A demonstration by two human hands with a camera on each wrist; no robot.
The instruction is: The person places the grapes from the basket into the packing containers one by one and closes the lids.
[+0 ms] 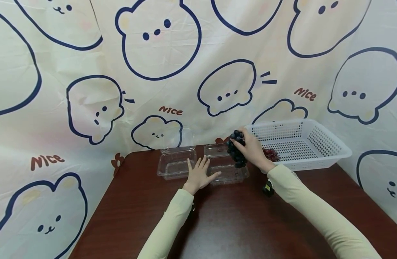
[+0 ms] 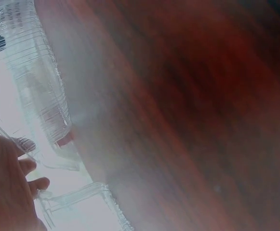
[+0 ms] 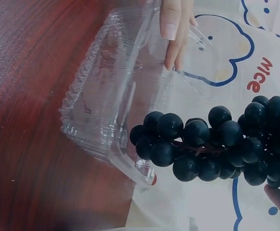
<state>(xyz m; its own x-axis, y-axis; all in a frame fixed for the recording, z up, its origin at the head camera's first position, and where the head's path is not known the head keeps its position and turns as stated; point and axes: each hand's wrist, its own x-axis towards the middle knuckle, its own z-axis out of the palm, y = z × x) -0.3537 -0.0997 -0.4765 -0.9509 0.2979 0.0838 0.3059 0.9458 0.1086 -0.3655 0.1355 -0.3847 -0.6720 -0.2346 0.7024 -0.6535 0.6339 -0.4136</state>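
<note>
My right hand [image 1: 254, 149] grips a bunch of dark grapes [image 1: 237, 153] and holds it above the right-hand clear plastic box [image 1: 229, 177]. In the right wrist view the bunch [image 3: 202, 144] hangs past the rim of that box [image 3: 94, 96], whose lid is up. My left hand [image 1: 198, 177] has its fingers spread, the thumb at the near left rim of the same box. To its left stands a second clear box [image 1: 172, 167], also with its lid raised. In the left wrist view my left fingers [image 2: 29, 166] lie beside the clear plastic.
At the back right stands a white perforated basket [image 1: 327, 153]. Reddish grapes [image 1: 272, 154] show near its left end, partly behind my right wrist. A patterned curtain [image 1: 172, 97] hangs along the back of the brown table [image 1: 224, 223].
</note>
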